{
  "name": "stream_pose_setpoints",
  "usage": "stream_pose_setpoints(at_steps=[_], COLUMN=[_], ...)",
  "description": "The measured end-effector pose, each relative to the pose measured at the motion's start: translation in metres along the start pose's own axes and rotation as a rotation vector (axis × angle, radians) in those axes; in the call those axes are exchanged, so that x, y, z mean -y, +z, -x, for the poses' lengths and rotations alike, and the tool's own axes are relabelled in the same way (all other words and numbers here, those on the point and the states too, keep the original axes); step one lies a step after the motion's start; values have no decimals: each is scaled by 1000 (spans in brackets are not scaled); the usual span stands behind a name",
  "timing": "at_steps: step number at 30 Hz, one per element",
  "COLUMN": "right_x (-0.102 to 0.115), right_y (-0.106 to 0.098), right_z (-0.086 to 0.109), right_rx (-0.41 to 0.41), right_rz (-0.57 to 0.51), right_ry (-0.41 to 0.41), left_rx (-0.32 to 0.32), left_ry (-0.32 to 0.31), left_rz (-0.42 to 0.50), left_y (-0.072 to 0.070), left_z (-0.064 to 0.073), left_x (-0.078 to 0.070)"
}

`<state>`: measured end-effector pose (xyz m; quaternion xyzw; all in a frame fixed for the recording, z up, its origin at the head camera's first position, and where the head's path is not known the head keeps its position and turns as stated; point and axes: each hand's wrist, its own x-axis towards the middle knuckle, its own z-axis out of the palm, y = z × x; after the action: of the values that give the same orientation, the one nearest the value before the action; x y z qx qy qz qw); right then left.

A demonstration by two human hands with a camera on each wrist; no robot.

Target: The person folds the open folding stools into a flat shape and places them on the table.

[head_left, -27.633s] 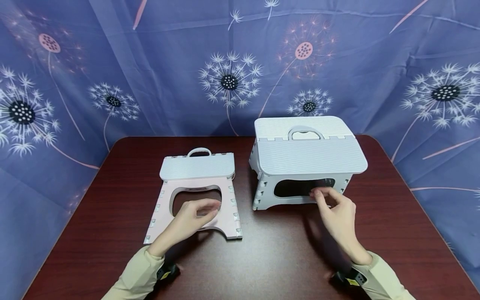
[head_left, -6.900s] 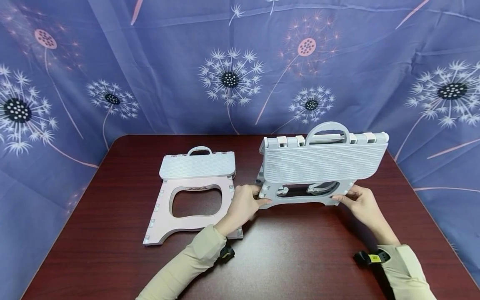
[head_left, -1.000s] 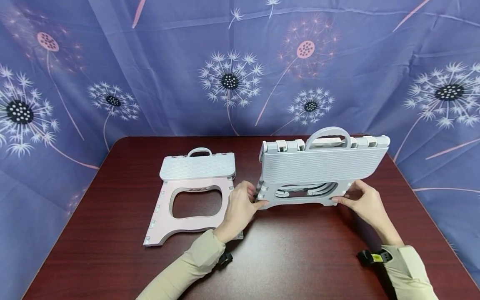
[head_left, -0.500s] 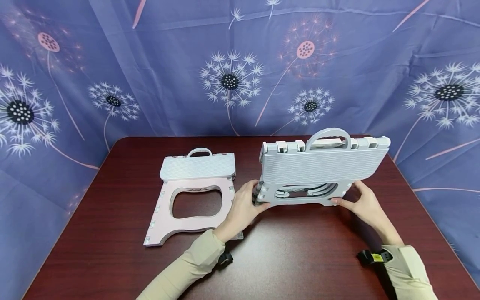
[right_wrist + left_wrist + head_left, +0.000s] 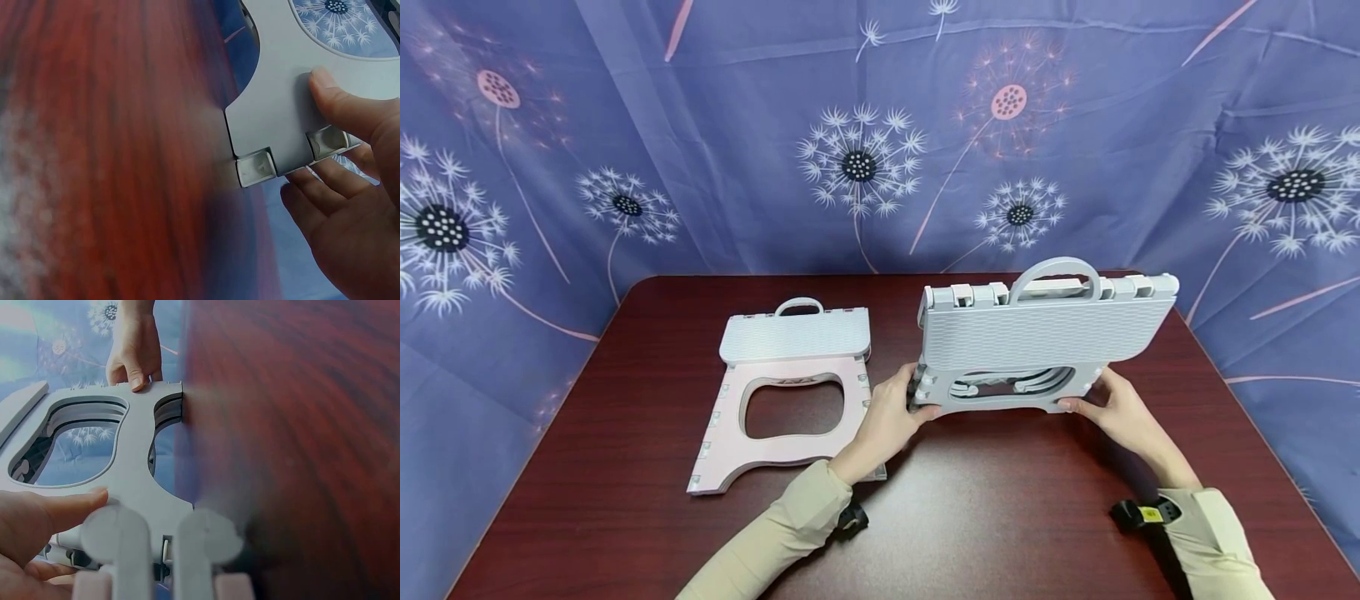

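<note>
A grey-white folding step stool (image 5: 1037,337) stands at the right of the table, partly folded, its ribbed seat hinged down in two flaps and its carry handle (image 5: 1057,268) at the top. My left hand (image 5: 887,412) grips its lower left leg edge, thumb on the front face and fingers behind. At the lower right leg, my right hand (image 5: 1123,417) holds the other edge the same way. In the right wrist view, the right thumb (image 5: 334,100) lies on the grey leg panel (image 5: 281,100), with the fingers under its edge.
A second folding stool (image 5: 797,454), with pink legs and a pale seat, lies folded flat on the left, close to my left forearm. The dark red wooden table (image 5: 985,517) reaches back to a blue dandelion-print curtain (image 5: 737,167).
Earlier the stool stood unfolded with a flat top; since then its seat has folded and both hands have taken hold of its legs. Over the last second, the left fingers shifted slightly.
</note>
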<state>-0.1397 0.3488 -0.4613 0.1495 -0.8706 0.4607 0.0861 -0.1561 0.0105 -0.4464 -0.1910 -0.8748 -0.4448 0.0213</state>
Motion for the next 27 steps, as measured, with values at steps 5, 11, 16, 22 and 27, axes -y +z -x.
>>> stream_pose_setpoints(at_steps=[5,11,16,22,27], right_x=[1,2,3,2,0], right_y=[0,0,0,0,-1], right_z=[0,0,0,0,0], right_rx=[-2,-7,-10,-17,-19], right_rz=[18,25,27,27,35], right_ry=[14,33,39,47,48], left_rx=[-6,-18,-21,-25,-24], left_ry=[13,26,17,2,-8], left_rz=[-11,-19,-23,-19,-18], left_y=[0,0,0,0,0], left_z=[0,0,0,0,0], left_x=[1,1,1,0,-1])
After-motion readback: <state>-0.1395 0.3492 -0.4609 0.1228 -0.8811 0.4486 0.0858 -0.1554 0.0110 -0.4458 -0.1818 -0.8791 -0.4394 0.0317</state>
